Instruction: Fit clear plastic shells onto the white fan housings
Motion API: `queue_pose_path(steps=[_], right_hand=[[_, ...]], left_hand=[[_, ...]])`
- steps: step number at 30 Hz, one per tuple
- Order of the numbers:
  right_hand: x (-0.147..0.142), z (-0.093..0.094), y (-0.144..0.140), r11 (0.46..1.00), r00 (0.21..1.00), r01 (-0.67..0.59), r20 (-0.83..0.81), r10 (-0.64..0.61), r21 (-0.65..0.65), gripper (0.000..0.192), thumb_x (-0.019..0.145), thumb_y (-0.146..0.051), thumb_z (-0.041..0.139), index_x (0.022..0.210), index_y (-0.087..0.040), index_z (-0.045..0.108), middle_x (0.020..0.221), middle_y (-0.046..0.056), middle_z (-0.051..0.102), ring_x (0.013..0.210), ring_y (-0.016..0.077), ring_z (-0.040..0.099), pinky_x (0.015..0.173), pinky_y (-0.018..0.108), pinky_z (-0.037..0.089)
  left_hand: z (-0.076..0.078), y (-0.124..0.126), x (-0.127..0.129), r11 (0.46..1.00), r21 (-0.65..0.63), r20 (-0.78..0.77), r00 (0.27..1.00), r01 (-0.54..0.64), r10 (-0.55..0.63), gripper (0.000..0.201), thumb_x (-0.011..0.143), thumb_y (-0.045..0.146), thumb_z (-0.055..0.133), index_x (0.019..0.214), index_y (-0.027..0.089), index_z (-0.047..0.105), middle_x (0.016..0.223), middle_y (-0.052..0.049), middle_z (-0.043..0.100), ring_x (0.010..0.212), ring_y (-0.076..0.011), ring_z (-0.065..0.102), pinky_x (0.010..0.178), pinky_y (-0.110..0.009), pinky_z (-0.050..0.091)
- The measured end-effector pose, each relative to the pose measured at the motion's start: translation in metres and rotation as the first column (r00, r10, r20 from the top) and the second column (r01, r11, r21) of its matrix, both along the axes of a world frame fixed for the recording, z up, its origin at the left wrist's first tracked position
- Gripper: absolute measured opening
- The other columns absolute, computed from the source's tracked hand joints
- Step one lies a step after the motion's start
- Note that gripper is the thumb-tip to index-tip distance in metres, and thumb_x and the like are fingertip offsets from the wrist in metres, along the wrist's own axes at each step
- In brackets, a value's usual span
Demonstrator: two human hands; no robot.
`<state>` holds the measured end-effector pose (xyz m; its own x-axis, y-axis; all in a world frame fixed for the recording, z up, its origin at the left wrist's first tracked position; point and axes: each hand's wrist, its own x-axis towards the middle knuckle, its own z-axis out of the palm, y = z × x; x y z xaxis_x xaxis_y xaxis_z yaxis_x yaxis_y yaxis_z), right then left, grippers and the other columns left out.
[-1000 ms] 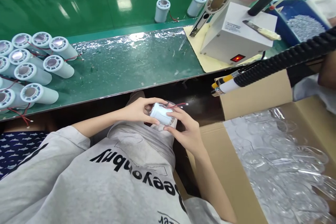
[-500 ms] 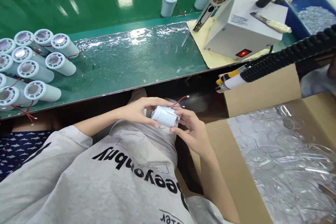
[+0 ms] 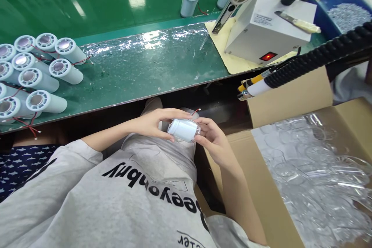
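White plastic cylinder [image 3: 183, 130] held over the lap: left hand [image 3: 151, 123] and right hand [image 3: 215, 142] both grip it.

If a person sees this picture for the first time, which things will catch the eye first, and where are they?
At the centre, the left hand and the right hand hold a small white cylinder over the lap. On the left of the green bench lies a cluster of white cylinders with red wires. At the right, a cardboard box holds clear plastic parts.
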<state>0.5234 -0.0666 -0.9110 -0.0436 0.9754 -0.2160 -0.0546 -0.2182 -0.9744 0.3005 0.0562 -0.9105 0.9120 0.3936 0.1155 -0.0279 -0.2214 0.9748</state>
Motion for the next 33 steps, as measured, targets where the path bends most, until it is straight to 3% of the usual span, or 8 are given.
queue_pose_path(steps=[5,10,16,22,27,30,32,33], right_hand=[[-0.002,-0.001,0.003,0.991,0.993,0.028,-0.111,-0.043,-0.130,0.052,0.077,-0.062,0.081,0.108,-0.026,0.061,0.086,0.001,0.068,0.076,0.0195,0.070,0.065,0.035,0.066],[-0.007,-0.006,0.003,0.974,0.978,0.087,-0.167,-0.123,-0.210,0.058,0.072,-0.069,0.082,0.102,-0.024,0.060,0.087,0.000,0.067,0.067,0.0164,0.070,0.055,0.031,0.065],[-0.014,-0.005,0.006,0.952,0.968,0.006,-0.237,-0.082,-0.305,0.068,0.072,-0.084,0.072,0.097,-0.022,0.056,0.070,-0.001,0.069,0.046,0.0148,0.065,0.043,0.026,0.058],[-0.020,-0.004,0.010,0.925,0.951,-0.058,-0.304,-0.063,-0.374,0.071,0.073,-0.089,0.064,0.088,-0.019,0.059,0.059,0.003,0.067,0.040,0.0152,0.060,0.031,0.021,0.044],[-0.022,-0.002,0.010,0.871,0.931,-0.141,-0.361,-0.044,-0.470,0.078,0.076,-0.092,0.057,0.089,-0.016,0.066,0.055,0.005,0.065,0.036,0.0119,0.054,0.029,0.018,0.039],[-0.019,-0.009,0.007,0.873,0.942,-0.195,-0.334,0.039,-0.446,0.086,0.077,-0.097,0.044,0.087,-0.014,0.067,0.055,0.006,0.063,0.035,0.0117,0.051,0.028,0.019,0.036],[-0.016,-0.016,0.003,0.939,0.975,-0.121,-0.217,0.051,-0.322,0.087,0.081,-0.097,0.036,0.095,-0.016,0.066,0.065,0.008,0.068,0.042,0.0153,0.058,0.032,0.023,0.043],[-0.015,-0.018,0.001,0.981,0.993,-0.047,-0.116,0.025,-0.188,0.085,0.082,-0.095,0.039,0.105,-0.017,0.065,0.081,0.011,0.073,0.054,0.0195,0.067,0.040,0.027,0.053]], left_hand=[[-0.001,-0.001,0.000,1.000,-0.015,-0.015,1.000,-0.003,0.003,0.069,0.079,0.035,0.085,0.144,0.027,0.062,0.155,-0.013,0.056,0.146,-0.0309,0.051,0.120,-0.048,0.043],[0.001,-0.001,0.000,1.000,0.000,0.013,1.000,0.002,-0.002,0.067,0.079,0.033,0.085,0.142,0.026,0.064,0.152,-0.014,0.059,0.144,-0.0302,0.053,0.122,-0.048,0.041],[0.002,-0.001,0.000,0.998,-0.058,-0.026,1.000,-0.001,0.000,0.068,0.079,0.034,0.084,0.143,0.026,0.063,0.154,-0.014,0.057,0.145,-0.0306,0.052,0.120,-0.048,0.043],[-0.001,-0.003,-0.001,0.995,-0.095,0.002,1.000,-0.016,0.016,0.065,0.078,0.032,0.085,0.140,0.026,0.065,0.156,-0.013,0.055,0.146,-0.0305,0.051,0.117,-0.045,0.047],[-0.001,-0.005,0.000,0.996,-0.085,0.018,0.999,-0.036,0.038,0.061,0.079,0.028,0.083,0.137,0.025,0.066,0.150,-0.016,0.059,0.140,-0.0310,0.056,0.098,-0.037,0.058],[0.002,-0.008,0.001,0.991,-0.114,-0.019,0.998,-0.064,0.062,0.058,0.079,0.027,0.083,0.134,0.023,0.066,0.140,-0.015,0.064,0.128,-0.0286,0.063,0.087,-0.031,0.060],[0.005,-0.010,0.001,0.981,-0.168,-0.045,0.995,-0.096,0.089,0.061,0.077,0.026,0.083,0.135,0.022,0.065,0.139,-0.015,0.063,0.120,-0.0260,0.067,0.085,-0.029,0.060],[0.007,-0.011,0.001,0.973,-0.203,-0.059,0.993,-0.113,0.103,0.063,0.077,0.026,0.083,0.136,0.021,0.063,0.138,-0.015,0.064,0.115,-0.0245,0.068,0.083,-0.028,0.060]])
